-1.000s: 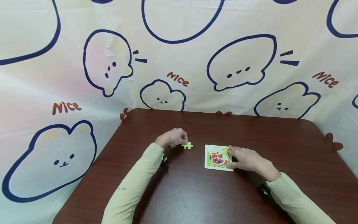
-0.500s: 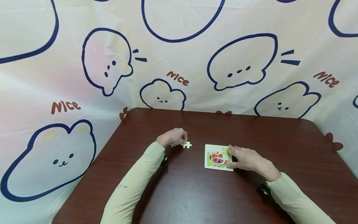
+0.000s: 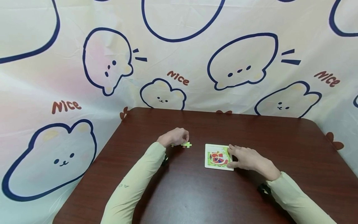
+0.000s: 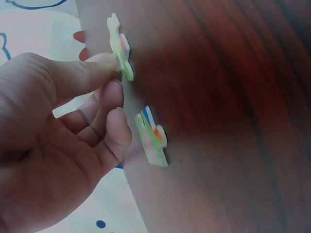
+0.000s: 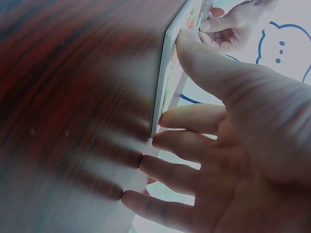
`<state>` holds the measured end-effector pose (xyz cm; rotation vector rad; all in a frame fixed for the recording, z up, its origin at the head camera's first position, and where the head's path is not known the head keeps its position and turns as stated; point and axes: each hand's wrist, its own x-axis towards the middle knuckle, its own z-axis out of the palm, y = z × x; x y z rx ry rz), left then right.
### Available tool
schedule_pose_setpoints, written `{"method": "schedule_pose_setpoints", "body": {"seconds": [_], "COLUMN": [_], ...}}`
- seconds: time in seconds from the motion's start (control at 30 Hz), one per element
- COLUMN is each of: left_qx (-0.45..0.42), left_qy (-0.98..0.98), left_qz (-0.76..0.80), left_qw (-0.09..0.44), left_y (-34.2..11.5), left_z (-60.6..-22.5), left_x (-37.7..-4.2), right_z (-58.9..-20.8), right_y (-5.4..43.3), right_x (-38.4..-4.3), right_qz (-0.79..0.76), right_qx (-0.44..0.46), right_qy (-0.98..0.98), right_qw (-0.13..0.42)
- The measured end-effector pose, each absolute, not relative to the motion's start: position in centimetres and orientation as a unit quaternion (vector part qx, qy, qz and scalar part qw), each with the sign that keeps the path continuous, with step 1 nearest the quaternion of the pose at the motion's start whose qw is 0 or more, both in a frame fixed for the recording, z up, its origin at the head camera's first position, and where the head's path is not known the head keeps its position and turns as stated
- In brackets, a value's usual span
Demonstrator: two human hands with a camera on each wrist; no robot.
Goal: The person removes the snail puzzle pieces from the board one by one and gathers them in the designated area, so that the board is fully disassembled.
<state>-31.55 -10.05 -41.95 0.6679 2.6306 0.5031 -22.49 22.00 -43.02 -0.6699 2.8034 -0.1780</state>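
Observation:
Between thumb and fingertips my left hand (image 3: 176, 136) pinches a green jigsaw piece (image 4: 125, 48), held close over the brown table. A second jigsaw piece (image 4: 153, 141), green with blue, orange and pink parts, lies beside it under the curled fingers; the head view shows only a sliver. To the right is a white-framed puzzle board (image 3: 218, 157) with a red and blue picture on green. My right hand (image 3: 246, 158) rests at the board's right edge. Its thumb lies on the board and the index fingertip is at a corner, while the other fingers spread over the tabletop.
The dark brown table (image 3: 173, 186) reaches back to a pale cloth (image 3: 195, 59) printed with blue-outlined cartoon bears. The cloth hangs along the back and both sides. A dark wrist camera (image 3: 264, 189) sits under the right wrist.
My left hand and the pinched jigsaw piece have shifted very slightly, the piece turning a little and ending slightly left of its first position. My right hand and the puzzle board stay in place.

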Motion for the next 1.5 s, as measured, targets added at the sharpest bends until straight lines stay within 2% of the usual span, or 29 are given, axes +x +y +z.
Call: {"method": "schedule_pose_setpoints", "body": {"seconds": [0.2,0.6,1.3,1.5], "left_qx": [0.247,0.257,0.295,0.316], "left_qy": [0.933,0.929,0.915,0.913], "left_qz": [0.213,0.229,0.241,0.22], "left_qw": [0.155,0.134,0.135,0.136], "left_y": [-9.5,-7.3,-1.4,0.5], "left_z": [-41.4,-41.0,-41.0,-41.5], "left_x": [-31.6,-30.7,-29.1,-28.7], "right_z": [-43.0,-43.1,-43.0,-43.0], "right_y": [22.0,22.0,22.1,22.1], "right_x": [-22.5,-22.5,-22.8,-22.6], "right_qz": [-0.067,-0.069,-0.069,-0.069], "right_qx": [-0.229,-0.218,-0.21,-0.196], "right_qy": [0.963,0.964,0.968,0.969], "right_qw": [0.125,0.133,0.12,0.133]}}
